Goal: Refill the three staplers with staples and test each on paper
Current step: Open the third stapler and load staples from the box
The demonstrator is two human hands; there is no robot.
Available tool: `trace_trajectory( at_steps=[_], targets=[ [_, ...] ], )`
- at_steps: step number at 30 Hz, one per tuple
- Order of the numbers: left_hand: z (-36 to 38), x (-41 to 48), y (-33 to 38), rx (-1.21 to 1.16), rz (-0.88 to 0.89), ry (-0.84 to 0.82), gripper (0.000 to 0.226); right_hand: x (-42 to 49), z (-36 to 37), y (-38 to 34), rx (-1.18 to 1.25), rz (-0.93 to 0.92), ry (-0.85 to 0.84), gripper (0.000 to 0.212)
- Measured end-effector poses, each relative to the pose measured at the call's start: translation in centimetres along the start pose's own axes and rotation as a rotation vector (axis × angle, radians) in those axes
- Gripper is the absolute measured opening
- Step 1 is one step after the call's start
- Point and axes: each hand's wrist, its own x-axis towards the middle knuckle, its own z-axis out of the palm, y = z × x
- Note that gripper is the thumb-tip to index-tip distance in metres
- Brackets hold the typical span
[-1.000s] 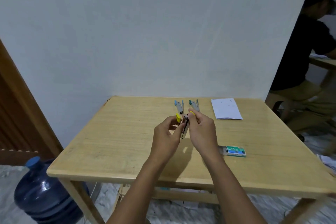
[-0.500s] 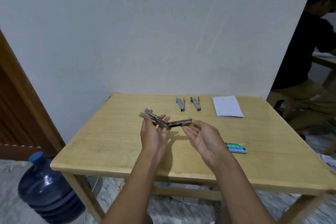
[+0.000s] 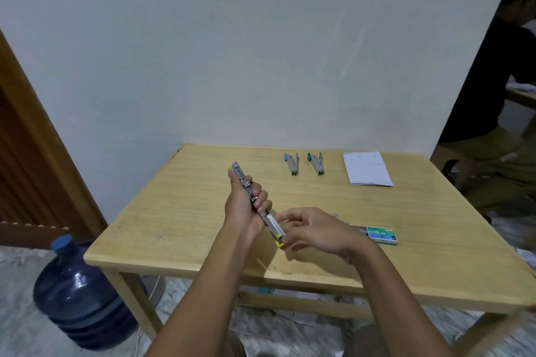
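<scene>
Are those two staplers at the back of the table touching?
Apart. The head view shows a strip of bare table between the blue-tipped stapler and the teal-tipped stapler.

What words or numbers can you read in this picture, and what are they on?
"No.10": on the green staple box.
Smaller print on that box: too blurred to read.
Faint marks on the white paper: too small to read.
Held stapler: no text that can be read.
</scene>
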Motion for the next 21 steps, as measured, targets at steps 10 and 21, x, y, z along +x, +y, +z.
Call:
trace_trajectory(
  at_steps=[10, 21],
  targets=[
    [0.3, -3.1, -1.1, 0.342, -0.095, -0.236, 0.056, 0.2, 0.4, -2.9, -0.446, -0.498, 0.52, 0.039],
    [1.2, -3.7, -1.4, 0.373, -0.095, -0.146, 0.059, 0.6, 0.7, -1.9, -0.473, -0.527, 0.605, 0.022]
  ],
)
